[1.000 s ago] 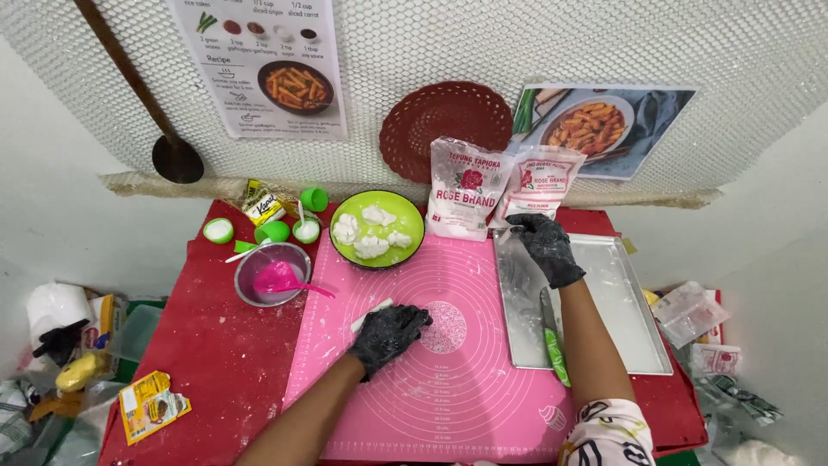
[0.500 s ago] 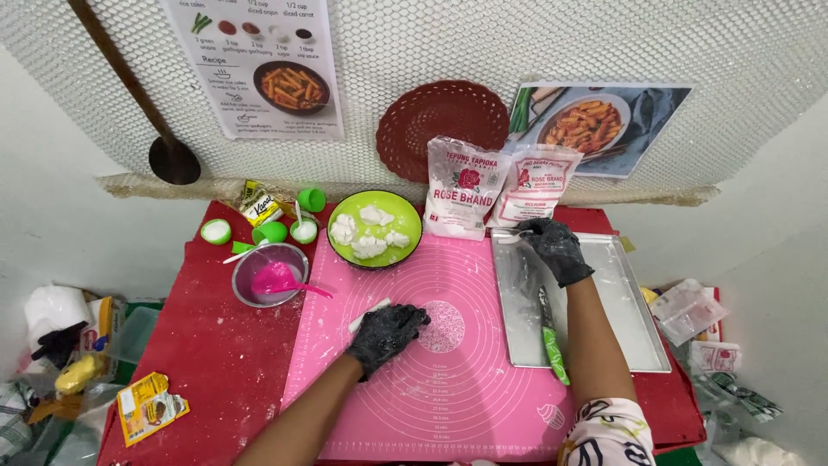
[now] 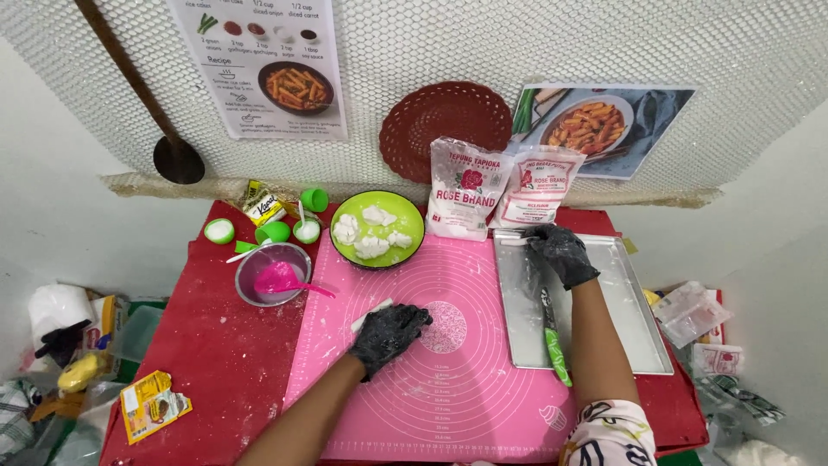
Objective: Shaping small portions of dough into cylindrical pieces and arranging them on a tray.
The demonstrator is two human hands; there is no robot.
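Note:
My left hand [image 3: 390, 335], in a black glove, lies curled over a white dough roll [image 3: 370, 315] on the pink silicone mat [image 3: 448, 388]; only the roll's left end shows. My right hand [image 3: 561, 252], also gloved, rests at the far left corner of the metal tray [image 3: 638, 328], fingers bent. A thin white strip [image 3: 515, 242] lies by its fingertips; whether the hand holds it is unclear. A green-handled knife [image 3: 553, 341] lies on the tray beside my right forearm.
A green plate [image 3: 410, 246] with white dough lumps stands at the mat's far edge. Two flour bags [image 3: 470, 190] lean on the wall. Left: a metal bowl [image 3: 250, 276] with a pink spatula, and green cups [image 3: 274, 231]. Packets lie off both table sides.
My right hand has shifted slightly toward me along the tray's far corner. The left hand stays on the dough roll in almost the same spot.

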